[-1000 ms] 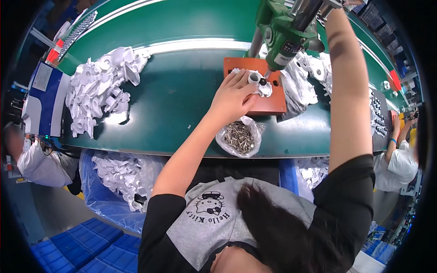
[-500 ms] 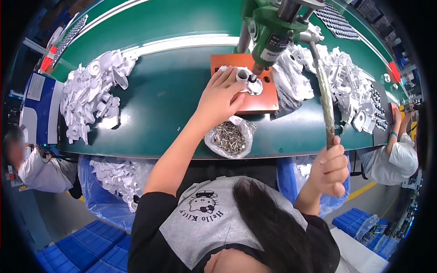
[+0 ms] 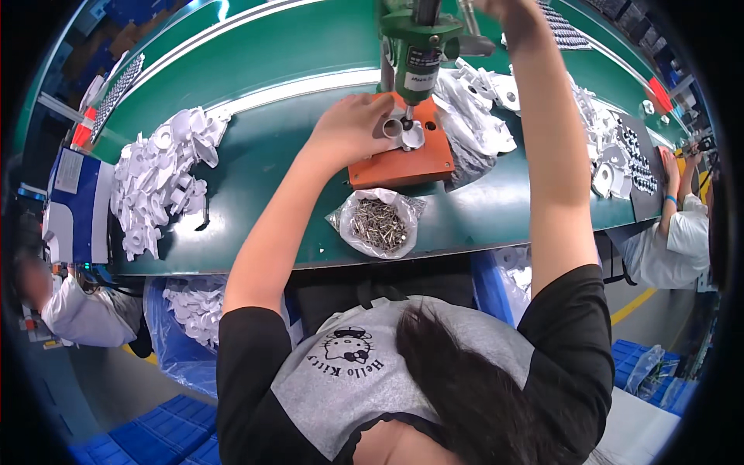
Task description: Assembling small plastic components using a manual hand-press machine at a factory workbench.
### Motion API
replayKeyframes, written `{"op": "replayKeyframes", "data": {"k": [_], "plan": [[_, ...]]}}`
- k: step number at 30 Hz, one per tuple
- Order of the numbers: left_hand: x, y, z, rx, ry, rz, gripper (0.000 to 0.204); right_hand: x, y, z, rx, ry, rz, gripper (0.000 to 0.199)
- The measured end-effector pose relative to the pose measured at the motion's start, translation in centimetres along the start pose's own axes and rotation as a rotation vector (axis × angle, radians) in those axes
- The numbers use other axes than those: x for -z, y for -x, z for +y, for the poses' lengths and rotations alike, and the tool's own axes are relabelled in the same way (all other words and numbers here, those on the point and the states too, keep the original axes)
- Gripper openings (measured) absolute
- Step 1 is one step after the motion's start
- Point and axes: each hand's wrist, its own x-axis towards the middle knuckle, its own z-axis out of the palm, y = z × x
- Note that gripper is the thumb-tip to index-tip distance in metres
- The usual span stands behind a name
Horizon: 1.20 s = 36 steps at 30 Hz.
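- Nearest, by the front edge of the green surface (image 3: 232, 186), lies an open clear plastic bag of small metal screws (image 3: 378, 223), touched by neither hand.
- Just behind the bag sits a flat orange rectangular jig block (image 3: 403, 161), with a round hole showing in its top near the far right corner.
- The left hand (image 3: 350, 129) rests on the left end of that block, its fingers curled around a small white round plastic part (image 3: 394, 129) and pinning it in place on the block.
- A second white piece lies on the block just right of the held one, directly under the tip of the green press tool (image 3: 422, 48), which stands upright over the block.
- The right arm reaches up and away past the tool; the right hand (image 3: 508, 8) is cut off at the top edge of the view, so I cannot tell whether it is closed or on what.
- Left of the work, well apart from the block, a heap of white moulded plastic parts (image 3: 159, 182) is spread on the surface.
- Right of the block and beyond it lies another pile of white plastic parts (image 3: 484, 108), partly on clear plastic sheeting.
- Farther right, a dark tray (image 3: 643, 167) carries rows of small white pieces, and a person in a white shirt (image 3: 682, 232) sits beside it.
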Motion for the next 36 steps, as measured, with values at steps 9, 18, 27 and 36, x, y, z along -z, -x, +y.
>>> {"op": "replayKeyframes", "data": {"k": [9,18,27,36], "plan": [[-0.5,0.6,-7.7,0.592,0.469,0.449,0.037,8.1,19.8,6.8,0.031,0.714,0.390,0.025],[-4.1,-0.8,-13.8,0.646,0.500,0.663,0.051,14.3,23.5,15.2,0.047,1.406,0.221,0.042],[4.1,23.0,-16.0,0.976,-0.487,0.712,0.036,14.8,24.1,14.5,-0.123,1.599,0.262,0.031],[2.1,26.1,-19.6,1.192,-0.360,0.699,0.062,13.9,25.3,11.6,-0.344,1.540,0.238,0.038]]}}
